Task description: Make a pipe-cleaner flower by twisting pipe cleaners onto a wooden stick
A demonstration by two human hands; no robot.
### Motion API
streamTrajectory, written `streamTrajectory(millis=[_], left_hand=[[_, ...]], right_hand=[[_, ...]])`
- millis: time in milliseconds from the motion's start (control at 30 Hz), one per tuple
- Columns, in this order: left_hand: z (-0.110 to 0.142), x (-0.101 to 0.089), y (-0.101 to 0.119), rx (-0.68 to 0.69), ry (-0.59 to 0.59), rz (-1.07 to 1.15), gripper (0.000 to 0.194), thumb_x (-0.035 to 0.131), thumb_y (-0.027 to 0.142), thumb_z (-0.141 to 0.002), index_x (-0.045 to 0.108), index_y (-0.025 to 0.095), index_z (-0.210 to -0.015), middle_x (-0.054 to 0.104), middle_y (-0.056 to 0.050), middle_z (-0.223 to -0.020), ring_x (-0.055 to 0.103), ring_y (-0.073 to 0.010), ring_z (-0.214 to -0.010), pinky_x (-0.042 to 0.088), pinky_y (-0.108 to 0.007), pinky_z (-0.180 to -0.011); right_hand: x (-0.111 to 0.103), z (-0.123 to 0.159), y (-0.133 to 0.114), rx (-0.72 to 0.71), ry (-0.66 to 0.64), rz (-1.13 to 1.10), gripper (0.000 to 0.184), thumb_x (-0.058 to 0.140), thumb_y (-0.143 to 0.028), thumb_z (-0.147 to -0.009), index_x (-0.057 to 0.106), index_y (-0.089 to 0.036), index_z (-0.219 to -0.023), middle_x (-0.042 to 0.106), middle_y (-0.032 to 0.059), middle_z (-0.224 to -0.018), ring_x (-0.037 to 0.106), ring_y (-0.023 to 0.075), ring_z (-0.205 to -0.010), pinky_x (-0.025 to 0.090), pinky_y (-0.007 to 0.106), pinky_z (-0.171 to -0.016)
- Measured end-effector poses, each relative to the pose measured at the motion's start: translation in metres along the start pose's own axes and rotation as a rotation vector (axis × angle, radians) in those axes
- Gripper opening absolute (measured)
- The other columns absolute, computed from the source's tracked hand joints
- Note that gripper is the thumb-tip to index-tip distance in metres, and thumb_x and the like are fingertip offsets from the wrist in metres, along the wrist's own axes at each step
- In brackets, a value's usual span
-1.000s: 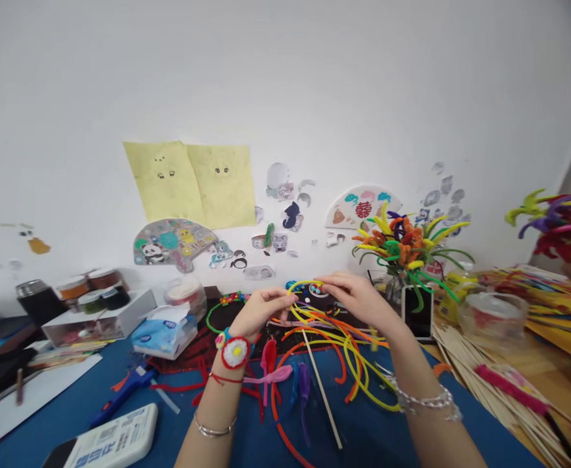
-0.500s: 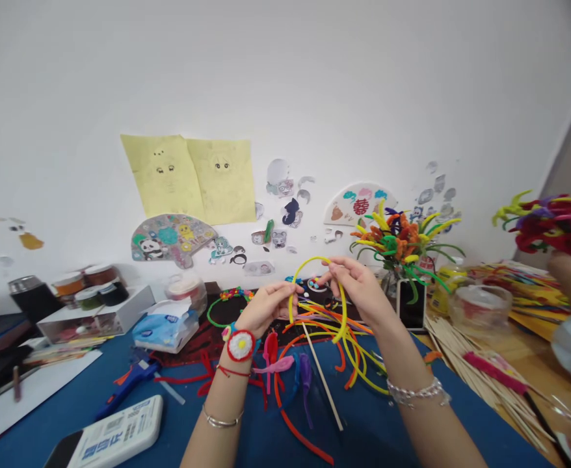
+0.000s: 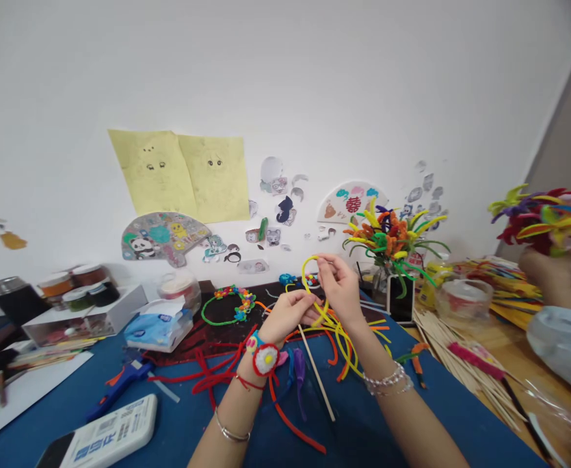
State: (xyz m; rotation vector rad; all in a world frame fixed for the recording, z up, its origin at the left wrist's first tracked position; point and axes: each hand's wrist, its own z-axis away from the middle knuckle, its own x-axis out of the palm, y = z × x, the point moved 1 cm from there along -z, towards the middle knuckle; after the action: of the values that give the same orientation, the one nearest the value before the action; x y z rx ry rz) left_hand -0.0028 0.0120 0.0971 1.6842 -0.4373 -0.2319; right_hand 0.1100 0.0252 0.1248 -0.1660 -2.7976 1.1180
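Note:
A yellow pipe cleaner (image 3: 305,268), bent into a curve, is held up between my two hands. My left hand (image 3: 292,312) pinches its lower part, with fingers pointing right. Higher up, my right hand (image 3: 337,283) grips the top of the curve between thumb and fingers. Under the hands lie loose yellow pipe cleaners (image 3: 348,354) and an orange one (image 3: 292,426). A thin wooden stick (image 3: 318,377) slants across the blue mat below. Purple pieces (image 3: 299,377) lie left of the stick, and red pipe cleaners (image 3: 207,374) farther left.
A glue gun (image 3: 122,383), a white box-like device (image 3: 110,435) and a tissue pack (image 3: 159,325) stand at left. At right are a vase of pipe-cleaner flowers (image 3: 387,237), a phone (image 3: 400,299) and wooden sticks (image 3: 465,364). Another person's hand (image 3: 549,279) holds a colourful bouquet (image 3: 553,218).
Both hands bent the yellow pipe cleaner from a wide arch into a tighter curve. My left hand moved right, closer to my right hand. The view shifted slightly right.

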Motion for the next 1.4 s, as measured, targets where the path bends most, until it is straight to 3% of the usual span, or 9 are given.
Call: streamTrajectory(millis=[167,367,667,800,933,1133,1400], left_hand=[[0.0,0.009,-0.009,-0.102,-0.088,0.099,0.03,0.046,0.044,-0.078,0.041,0.015,-0.079,0.058,-0.003,-0.062,0.057,-0.0123,-0.048,0.048,-0.028,-0.051],[0.0,0.009,-0.013,-0.099,-0.099,0.137,0.025,0.049,0.039,-0.078,0.039,0.016,-0.08,0.051,0.002,-0.057,0.047,-0.0067,-0.038,0.04,-0.02,-0.04],[-0.005,-0.006,-0.014,-0.107,0.025,0.228,0.011,0.049,0.021,-0.078,0.047,0.012,-0.082,0.056,-0.003,-0.065,0.057,-0.0111,-0.06,0.046,-0.03,-0.069],[-0.008,-0.009,-0.017,-0.028,0.03,0.289,0.013,0.051,0.022,-0.076,0.05,0.011,-0.084,0.039,0.006,-0.053,0.043,-0.005,-0.046,0.042,-0.023,-0.056],[-0.008,0.0,-0.021,-0.125,-0.008,0.26,0.021,0.049,0.029,-0.076,0.052,0.011,-0.085,0.024,0.008,-0.053,0.021,-0.0011,-0.039,0.02,-0.015,-0.039],[-0.008,0.016,-0.024,-0.073,-0.022,0.197,0.02,0.043,0.03,-0.076,0.047,0.013,-0.067,0.041,0.002,-0.058,0.032,-0.005,-0.046,0.019,-0.019,-0.042],[-0.014,0.012,-0.03,-0.026,0.076,0.12,0.018,0.045,0.025,-0.075,0.04,0.015,-0.061,0.029,0.007,-0.044,0.021,-0.0036,-0.04,0.015,-0.021,-0.043]], right_hand=[[0.004,0.004,0.0,-0.005,-0.011,0.049,0.027,0.044,-0.039,-0.081,0.057,-0.017,-0.091,0.041,-0.0042,-0.052,0.035,0.008,-0.045,0.028,0.019,-0.041],[0.003,0.002,0.006,0.023,-0.036,0.053,0.029,0.045,-0.041,-0.08,0.058,-0.017,-0.091,0.041,-0.0047,-0.051,0.033,0.0075,-0.044,0.027,0.019,-0.041],[-0.007,-0.006,0.012,0.15,-0.129,0.094,0.034,0.049,-0.046,-0.076,0.062,-0.016,-0.088,0.037,-0.0052,-0.047,0.028,0.0061,-0.039,0.021,0.019,-0.036],[-0.012,-0.006,0.009,0.147,-0.109,0.114,0.033,0.048,-0.046,-0.077,0.062,-0.016,-0.085,0.028,-0.0065,-0.044,0.021,0.0062,-0.037,0.015,0.02,-0.035],[-0.007,-0.004,0.014,0.16,-0.101,0.088,0.033,0.046,-0.046,-0.078,0.061,-0.017,-0.084,0.027,-0.0069,-0.043,0.02,0.0063,-0.037,0.013,0.02,-0.035],[0.005,0.0,0.021,0.151,-0.117,0.136,0.031,0.044,-0.044,-0.078,0.06,-0.018,-0.084,0.037,-0.0054,-0.045,0.025,0.0073,-0.038,0.02,0.02,-0.037],[0.015,0.011,0.016,0.034,-0.096,0.346,0.028,0.039,-0.039,-0.082,0.059,-0.019,-0.086,0.044,-0.0037,-0.047,0.039,0.0103,-0.042,0.028,0.021,-0.044]])
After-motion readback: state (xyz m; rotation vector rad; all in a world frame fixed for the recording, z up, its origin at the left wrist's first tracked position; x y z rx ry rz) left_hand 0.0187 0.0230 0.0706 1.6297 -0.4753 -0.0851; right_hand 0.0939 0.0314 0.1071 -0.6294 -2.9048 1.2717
